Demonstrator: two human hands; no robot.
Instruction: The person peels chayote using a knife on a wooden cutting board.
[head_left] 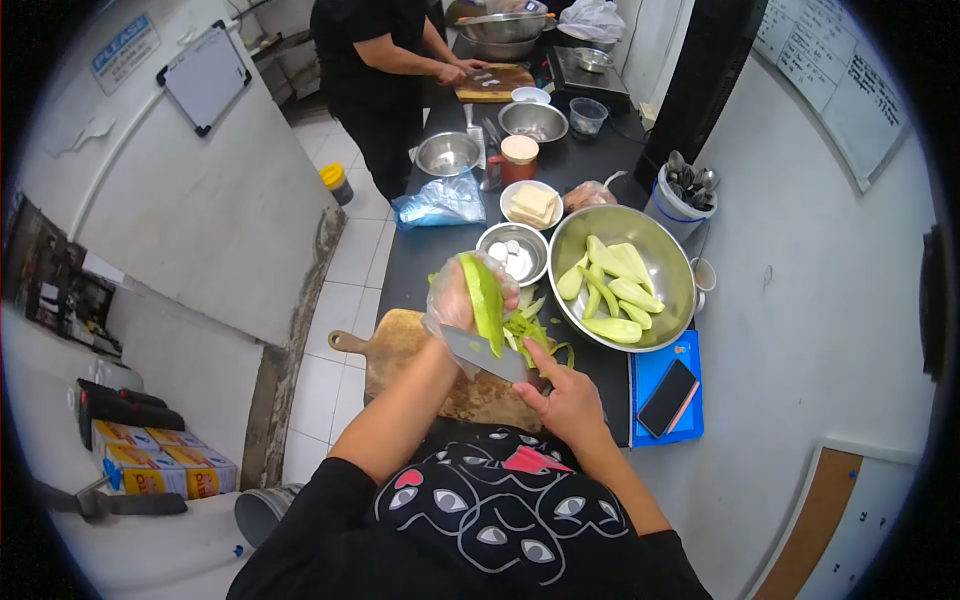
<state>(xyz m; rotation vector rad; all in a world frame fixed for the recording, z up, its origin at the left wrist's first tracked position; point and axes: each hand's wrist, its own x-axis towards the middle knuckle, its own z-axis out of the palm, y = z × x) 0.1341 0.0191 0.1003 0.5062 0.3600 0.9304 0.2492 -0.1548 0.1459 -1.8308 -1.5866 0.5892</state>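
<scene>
For an even cut, I should angle the broad steel knife (485, 356) shallowly and keep my left grip (454, 297) behind its edge. That grip, in a clear plastic glove (437, 307), is closed around the long bright-green vegetable (484, 302), which lies tilted within it, lower end at the blade, over the brown wooden cutting board (403, 345). My right grip (564, 393) clasps the knife, handle hidden.
</scene>
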